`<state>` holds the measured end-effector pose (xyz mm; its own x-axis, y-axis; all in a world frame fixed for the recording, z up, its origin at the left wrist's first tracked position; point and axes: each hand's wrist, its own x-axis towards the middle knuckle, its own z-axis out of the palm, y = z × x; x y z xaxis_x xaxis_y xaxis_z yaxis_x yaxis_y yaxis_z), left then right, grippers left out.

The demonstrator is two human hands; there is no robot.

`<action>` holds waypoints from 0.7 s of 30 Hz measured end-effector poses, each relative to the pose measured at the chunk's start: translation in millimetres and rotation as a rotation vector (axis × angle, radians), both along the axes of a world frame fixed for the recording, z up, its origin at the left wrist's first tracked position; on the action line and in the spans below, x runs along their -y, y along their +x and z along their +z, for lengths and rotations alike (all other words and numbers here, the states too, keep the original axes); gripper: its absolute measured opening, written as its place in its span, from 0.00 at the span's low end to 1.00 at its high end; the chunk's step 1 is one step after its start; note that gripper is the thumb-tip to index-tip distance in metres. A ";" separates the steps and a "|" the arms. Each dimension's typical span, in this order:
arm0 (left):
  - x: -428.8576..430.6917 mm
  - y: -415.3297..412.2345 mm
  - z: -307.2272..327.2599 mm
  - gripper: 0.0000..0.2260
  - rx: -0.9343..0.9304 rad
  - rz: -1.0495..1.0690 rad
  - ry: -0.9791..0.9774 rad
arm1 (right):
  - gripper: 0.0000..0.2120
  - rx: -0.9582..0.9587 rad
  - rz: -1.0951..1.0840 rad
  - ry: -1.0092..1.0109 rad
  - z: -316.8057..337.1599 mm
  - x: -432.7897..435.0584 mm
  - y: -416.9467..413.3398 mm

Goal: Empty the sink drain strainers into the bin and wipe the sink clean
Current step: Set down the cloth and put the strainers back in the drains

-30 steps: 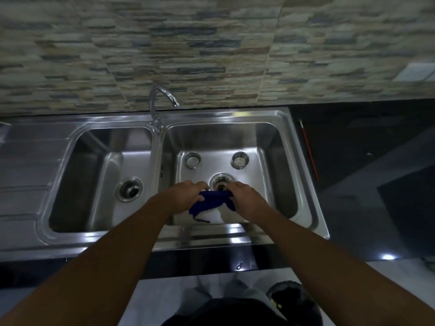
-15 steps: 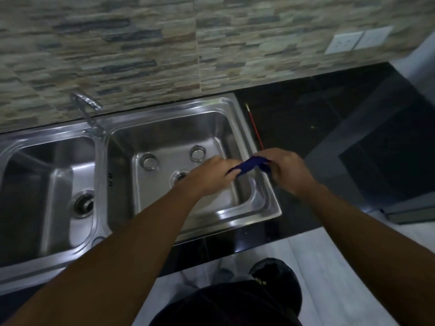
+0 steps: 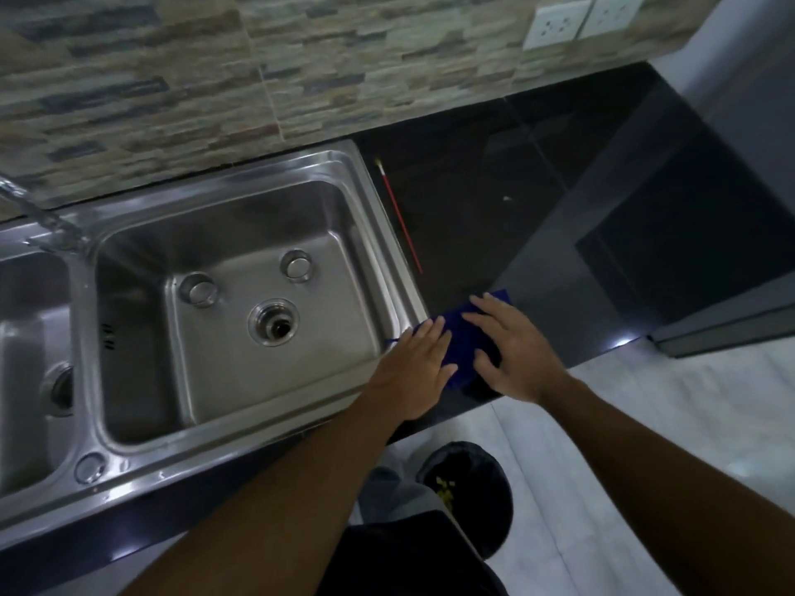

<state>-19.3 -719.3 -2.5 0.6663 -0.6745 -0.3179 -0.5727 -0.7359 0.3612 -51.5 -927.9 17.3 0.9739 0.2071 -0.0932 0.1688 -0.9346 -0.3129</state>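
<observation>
Half a second ago the blue cloth (image 3: 462, 342) was bunched and pinched between both hands over the right edge of the basin. It now lies spread on the dark counter (image 3: 494, 200) just right of the sink (image 3: 389, 238), and both hands have gone from pinching to flat.

The cloth sits under and between the two hands. Its left corner reaches onto the sink's right rim and its far right corner shows beyond the right fingertips. The left hand (image 3: 413, 367) rests palm down on the cloth's left part, fingers straight and close together, pointing far-right. The right hand (image 3: 512, 354) lies palm down on the right part, fingers straight and slightly spread, thumb out toward the left hand. Neither hand grips anything.

The cloth is deep blue and laid out as a flat, roughly rectangular sheet, mostly covered by the hands.

In the right basin the drain (image 3: 274, 322) is open, and two strainers (image 3: 198, 290) (image 3: 296, 265) sit on the basin floor beyond it, well apart from each other. A thin red stick (image 3: 400, 217) lies on the counter beside the sink's right rim. On the floor nearer the person stands a black bin (image 3: 469, 488) with yellow scraps inside.
</observation>
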 end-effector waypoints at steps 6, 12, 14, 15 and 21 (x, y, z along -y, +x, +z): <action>6.1 0.6 -13.2 0.27 0.149 0.012 0.105 | 0.31 -0.086 -0.097 -0.218 -35.9 -22.0 11.3; 19.4 27.0 -12.8 0.27 0.171 0.038 0.165 | 0.33 -0.074 -0.100 -0.256 -38.4 -9.8 31.6; 22.4 32.6 -13.7 0.27 0.148 0.046 0.168 | 0.32 -0.073 -0.096 -0.270 -40.6 -7.0 37.7; 23.5 34.4 -14.3 0.28 0.136 0.051 0.162 | 0.32 -0.069 -0.098 -0.274 -41.9 -6.3 39.3; 23.6 38.6 -14.9 0.28 0.058 0.063 0.119 | 0.32 -0.065 -0.095 -0.295 -44.9 -6.0 41.2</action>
